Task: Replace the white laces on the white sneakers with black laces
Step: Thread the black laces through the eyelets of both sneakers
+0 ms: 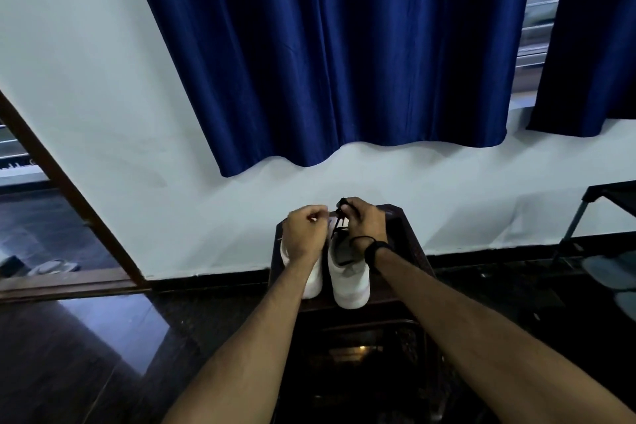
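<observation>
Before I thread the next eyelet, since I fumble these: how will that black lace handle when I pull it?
The black lace will probably be floppy: it droops in a thin line from the right hand to the right sneaker. It looks very light, so it may slip from a loose pinch.

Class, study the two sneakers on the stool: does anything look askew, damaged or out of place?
Nothing stands out. Both white sneakers stand upright, side by side on the dark stool. The right hand pinches a black lace; the left hand is curled beside it.
</observation>
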`<state>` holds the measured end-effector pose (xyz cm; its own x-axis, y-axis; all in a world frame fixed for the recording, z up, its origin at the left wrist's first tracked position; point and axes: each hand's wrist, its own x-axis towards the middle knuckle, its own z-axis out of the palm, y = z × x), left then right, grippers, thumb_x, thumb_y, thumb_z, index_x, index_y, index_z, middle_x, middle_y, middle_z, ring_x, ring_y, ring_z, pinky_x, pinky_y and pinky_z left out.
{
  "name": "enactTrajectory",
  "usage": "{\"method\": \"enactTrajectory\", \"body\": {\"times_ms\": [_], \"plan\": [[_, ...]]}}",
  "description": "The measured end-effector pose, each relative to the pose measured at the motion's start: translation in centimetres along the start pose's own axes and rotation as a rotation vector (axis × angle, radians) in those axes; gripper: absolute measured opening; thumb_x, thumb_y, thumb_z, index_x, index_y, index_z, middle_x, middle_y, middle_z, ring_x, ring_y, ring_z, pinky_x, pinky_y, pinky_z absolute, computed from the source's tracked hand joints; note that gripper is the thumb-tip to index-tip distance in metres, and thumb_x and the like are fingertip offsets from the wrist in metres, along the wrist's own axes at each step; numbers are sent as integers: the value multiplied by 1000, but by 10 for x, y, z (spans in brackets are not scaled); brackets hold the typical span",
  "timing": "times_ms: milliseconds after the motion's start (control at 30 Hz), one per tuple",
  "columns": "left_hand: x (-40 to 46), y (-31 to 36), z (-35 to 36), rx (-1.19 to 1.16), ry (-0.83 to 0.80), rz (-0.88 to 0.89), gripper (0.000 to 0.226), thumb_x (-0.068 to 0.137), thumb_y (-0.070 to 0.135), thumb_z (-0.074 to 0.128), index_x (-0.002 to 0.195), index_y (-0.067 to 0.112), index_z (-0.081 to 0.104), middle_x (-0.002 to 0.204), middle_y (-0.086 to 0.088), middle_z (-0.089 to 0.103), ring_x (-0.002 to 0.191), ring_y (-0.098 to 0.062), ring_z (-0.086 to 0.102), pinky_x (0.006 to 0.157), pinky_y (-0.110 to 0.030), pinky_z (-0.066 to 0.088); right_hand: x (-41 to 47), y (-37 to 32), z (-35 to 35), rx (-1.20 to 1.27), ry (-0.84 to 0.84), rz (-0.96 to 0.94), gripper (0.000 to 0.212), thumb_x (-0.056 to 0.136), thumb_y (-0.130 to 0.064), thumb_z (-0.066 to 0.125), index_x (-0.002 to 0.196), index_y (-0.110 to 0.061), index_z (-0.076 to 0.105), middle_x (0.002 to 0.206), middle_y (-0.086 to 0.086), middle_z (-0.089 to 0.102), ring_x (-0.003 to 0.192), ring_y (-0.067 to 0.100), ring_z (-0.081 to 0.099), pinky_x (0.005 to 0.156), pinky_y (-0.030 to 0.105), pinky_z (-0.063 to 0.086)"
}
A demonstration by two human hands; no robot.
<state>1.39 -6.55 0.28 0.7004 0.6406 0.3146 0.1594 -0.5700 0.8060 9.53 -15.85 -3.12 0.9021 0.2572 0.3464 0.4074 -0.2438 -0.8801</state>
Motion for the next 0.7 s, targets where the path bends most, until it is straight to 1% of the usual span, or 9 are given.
{"method": "enactTrajectory", "body": {"times_ms": [67,100,167,267,367,433,500,567,700], "plan": [[-2,-11,3,211,-303,68,8,76,24,65,69,22,63,72,9,66,81,-12,65,58,-9,36,3,0,-2,62,-63,38,15,93,-14,57,90,-19,71,89,-2,73,89,14,67,87,26,50],[-2,-13,4,329,-407,120,14,74,24,68,66,24,57,73,6,63,83,-17,65,52,-9,29,5,-1,-4,105,-86,56,16,93,-13,57,87,-19,70,88,-1,73,89,13,67,88,26,49],[-5,-13,2,454,-490,178,21,72,31,75,71,24,56,76,4,59,89,-20,65,54,-16,29,6,-3,-7,277,-115,116,17,95,-8,55,86,-13,68,85,5,72,83,12,66,89,29,50],[-8,-11,6,557,-471,232,28,72,40,75,76,21,54,88,-2,65,96,-23,64,66,-25,37,5,-6,-12,441,-147,174,20,97,-3,50,85,-9,64,78,6,68,67,2,64,75,19,50],[-13,-13,17,594,-345,255,41,76,30,71,111,14,56,118,-7,61,109,-26,61,77,-35,49,5,-10,-16,448,-168,167,20,98,-4,51,84,-12,64,71,0,67,61,-3,61,62,12,45],[-20,-15,22,602,-211,292,39,77,17,67,112,13,49,113,-5,59,100,-27,63,72,-36,48,4,-9,-17,482,-169,182,18,98,-6,51,87,-11,65,75,3,68,67,1,64,67,14,47],[-26,-14,23,673,-176,366,25,79,14,63,104,14,59,106,-5,62,93,-28,65,70,-36,46,4,-5,-18,529,-152,203,18,98,-8,52,87,-11,66,81,8,69,77,12,65,82,26,51],[-25,-7,19,827,-237,446,15,81,19,60,93,16,68,100,-5,68,93,-28,66,70,-33,44,4,0,-20,571,-133,232,20,97,-9,53,85,-13,68,82,7,70,83,19,63,93,37,48],[-14,12,22,1113,-427,519,16,83,25,66,98,18,67,103,-5,71,102,-25,65,90,-34,42,4,-2,-25,578,-124,248,20,98,-7,52,85,-12,67,81,6,71,80,15,65,94,36,48]]}}
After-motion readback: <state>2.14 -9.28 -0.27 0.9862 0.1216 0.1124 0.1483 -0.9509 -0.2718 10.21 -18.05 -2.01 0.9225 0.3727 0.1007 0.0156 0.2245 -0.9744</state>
